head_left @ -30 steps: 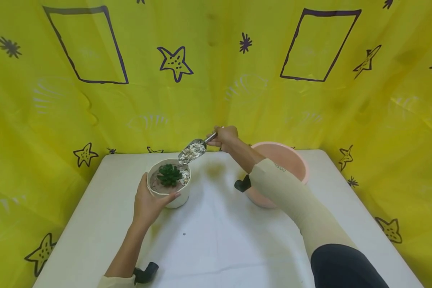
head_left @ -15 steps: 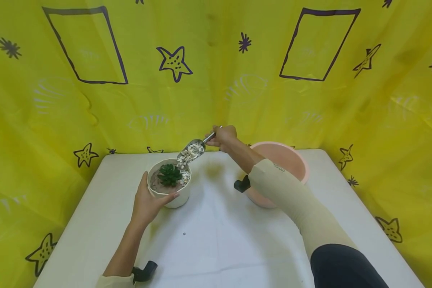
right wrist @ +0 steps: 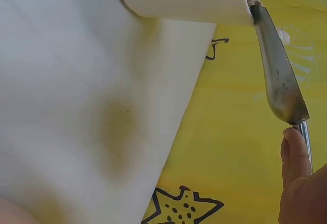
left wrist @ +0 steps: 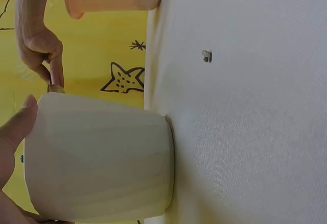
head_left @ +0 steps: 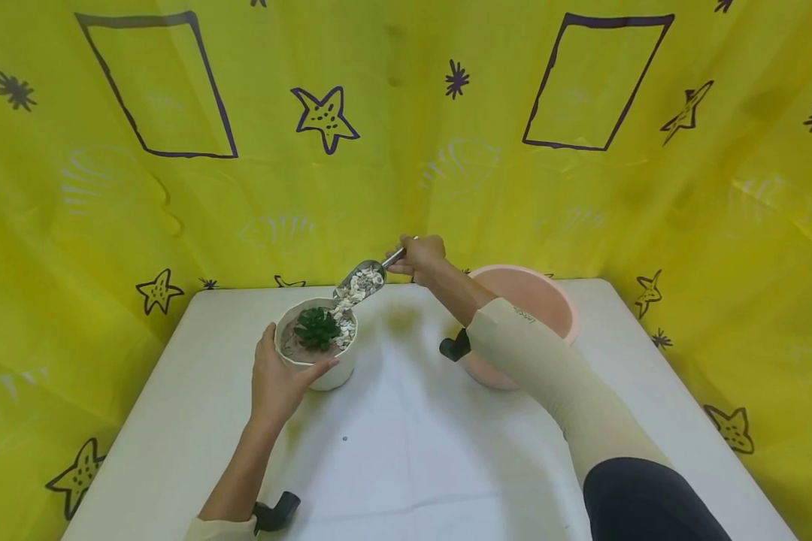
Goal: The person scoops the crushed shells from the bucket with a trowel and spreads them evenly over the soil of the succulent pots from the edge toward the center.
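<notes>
A white faceted pot [head_left: 333,377] stands upright on the table, holding a green succulent [head_left: 316,328] in greyish soil, with pale stone chips on its right side. My left hand [head_left: 277,385] grips the pot from the left, thumb along the near rim; the left wrist view shows the pot's wall [left wrist: 102,157] from the side. My right hand [head_left: 422,257] grips the handle of a metal scoop [right wrist: 278,81]. Whitish stone chips [head_left: 367,281] lie in the scoop, which tilts down to the left. In the right wrist view, its lip meets the pot's rim.
A pink tub [head_left: 514,282] stands at the back right, partly behind my right forearm; its contents are hidden. One small chip [head_left: 344,439] lies on the white table [head_left: 419,466]. A yellow patterned curtain [head_left: 406,188] hangs along the table's back and sides.
The scoop has tilted slightly further, and chips have slid toward its lip and over the pot's right rim. More chips now lie beside the succulent. My left hand keeps its place on the pot.
</notes>
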The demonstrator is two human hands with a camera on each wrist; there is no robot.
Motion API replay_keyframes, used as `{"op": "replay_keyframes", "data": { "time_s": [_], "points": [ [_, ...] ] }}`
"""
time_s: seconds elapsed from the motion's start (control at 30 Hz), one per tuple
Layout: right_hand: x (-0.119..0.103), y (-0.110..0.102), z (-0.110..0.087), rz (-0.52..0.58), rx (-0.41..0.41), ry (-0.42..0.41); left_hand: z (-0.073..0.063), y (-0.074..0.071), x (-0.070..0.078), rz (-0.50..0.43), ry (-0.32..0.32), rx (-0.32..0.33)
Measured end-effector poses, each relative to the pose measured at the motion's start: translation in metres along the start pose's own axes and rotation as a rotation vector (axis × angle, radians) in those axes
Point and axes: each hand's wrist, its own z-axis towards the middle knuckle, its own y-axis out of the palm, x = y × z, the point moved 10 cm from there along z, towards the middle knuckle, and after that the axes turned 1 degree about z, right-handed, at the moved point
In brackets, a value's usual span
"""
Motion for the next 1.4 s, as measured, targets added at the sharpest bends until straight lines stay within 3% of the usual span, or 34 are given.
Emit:
{"op": "replay_keyframes", "data": {
  "time_s": [0.23, 0.53, 0.8, 1.17, 1.4],
  "points": [
    [0.0005, 0.0006, 0.0002, 0.022, -0.013, -0.008, 0.0035, -0.0022, -0.0035, -0.018, 0.018, -0.021],
    [0.0007, -0.0003, 0.0002, 0.024, 0.002, -0.004, 0.006, 0.0012, -0.0013, -0.061, 0.035, -0.126],
    [0.0017, 0.0009, -0.0003, 0.023, 0.016, -0.007, 0.0009, 0.0018, 0.0023, -0.032, 0.024, -0.049],
    [0.002, -0.0008, -0.0006, 0.054, 0.028, -0.007, 0.0057, 0.0021, -0.0001, -0.027, 0.008, -0.128],
    [0.0006, -0.0018, -0.0019, 0.059, 0.024, -0.015, 0.0002, 0.0046, 0.0031, -0.015, -0.012, -0.066]
  ]
}}
